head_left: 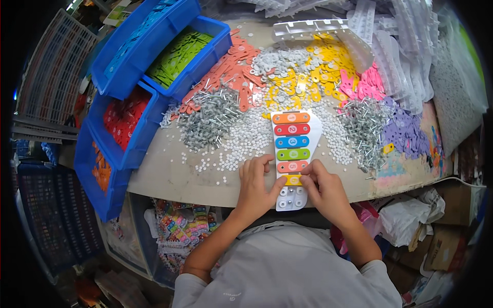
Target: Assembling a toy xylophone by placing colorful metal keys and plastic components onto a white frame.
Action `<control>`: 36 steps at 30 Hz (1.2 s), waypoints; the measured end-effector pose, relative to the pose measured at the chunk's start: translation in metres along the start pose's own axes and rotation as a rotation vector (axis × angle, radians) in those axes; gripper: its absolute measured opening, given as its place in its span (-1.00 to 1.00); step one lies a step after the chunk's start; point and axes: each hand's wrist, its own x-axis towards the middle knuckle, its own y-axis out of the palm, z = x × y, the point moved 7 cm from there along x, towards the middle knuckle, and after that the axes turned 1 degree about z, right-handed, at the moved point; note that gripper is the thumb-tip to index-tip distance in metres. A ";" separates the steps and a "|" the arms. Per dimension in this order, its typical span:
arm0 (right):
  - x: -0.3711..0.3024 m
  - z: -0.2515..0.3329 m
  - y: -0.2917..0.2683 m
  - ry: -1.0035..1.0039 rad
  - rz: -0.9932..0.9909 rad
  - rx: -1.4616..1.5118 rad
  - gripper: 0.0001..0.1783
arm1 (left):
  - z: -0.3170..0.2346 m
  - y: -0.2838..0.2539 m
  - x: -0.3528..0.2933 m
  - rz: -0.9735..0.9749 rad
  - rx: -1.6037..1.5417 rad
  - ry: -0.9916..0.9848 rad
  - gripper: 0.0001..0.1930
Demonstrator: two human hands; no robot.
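Observation:
A white toy xylophone base (pixel 314 131) lies on the table in front of me, wider at its far end. Orange, red, blue, green and coral bars cross it in a row. Nearest me lies a yellow bar (pixel 292 180), and beyond it toward my body white washers (pixel 299 204) sit on the bare base. My left hand (pixel 257 184) is at the base's left edge, fingers apart, its thumb by the yellow bar's left end. The fingers of my right hand (pixel 326 189) are bent together on that bar's right end. Their tips are partly hidden.
Piles of silver nails (pixel 210 120), more nails (pixel 364 128) and white washers (pixel 246 138) cover the table. Loose coral, yellow, pink and purple bars (pixel 406 131) lie behind. Blue bins (pixel 115 169) of bars stand left; white bases (pixel 395 66) are stacked back right.

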 end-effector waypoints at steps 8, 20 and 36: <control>0.005 -0.012 -0.010 0.102 0.033 -0.033 -0.80 | 0.009 0.003 -0.002 0.049 -0.074 -0.074 -0.43; 0.134 -0.024 -0.149 -0.278 -0.635 -1.020 -0.83 | 0.037 -0.006 -0.010 -0.169 -0.363 -0.150 -0.78; 0.042 0.012 -0.079 -0.181 -0.271 0.057 -0.82 | 0.029 -0.013 -0.019 -0.166 -0.290 -0.126 -0.82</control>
